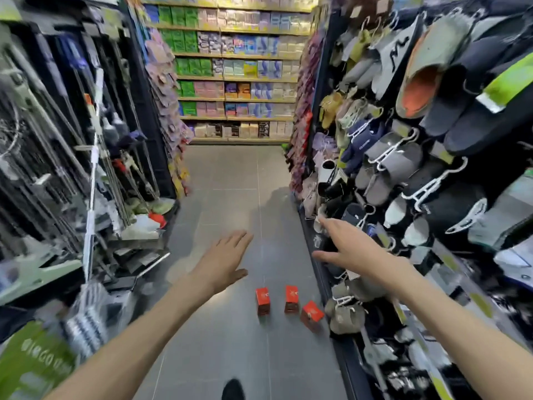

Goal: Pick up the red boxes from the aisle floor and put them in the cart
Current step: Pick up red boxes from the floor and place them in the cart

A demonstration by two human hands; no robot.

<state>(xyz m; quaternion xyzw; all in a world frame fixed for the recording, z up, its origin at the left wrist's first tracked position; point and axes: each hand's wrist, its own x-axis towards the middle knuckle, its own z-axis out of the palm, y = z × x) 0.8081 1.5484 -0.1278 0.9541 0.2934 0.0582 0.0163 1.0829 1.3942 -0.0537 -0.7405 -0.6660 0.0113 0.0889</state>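
Observation:
Three small red boxes stand on the grey aisle floor near the right-hand rack: a left box [262, 300], a middle box [291, 299] and a tilted right box [311, 315]. My left hand [223, 262] is stretched forward above the floor, flat, fingers apart, holding nothing. My right hand [349, 248] reaches forward beside the slipper rack, fingers spread, empty. Both hands are above and beyond the boxes, not touching them. No cart is in view.
A rack of hanging slippers [418, 168] lines the right side. Mops and cleaning tools [86, 168] hang on the left, jutting into the aisle. Shelves of boxed goods [236, 70] close the far end. My dark shoe [233, 389] shows at the bottom.

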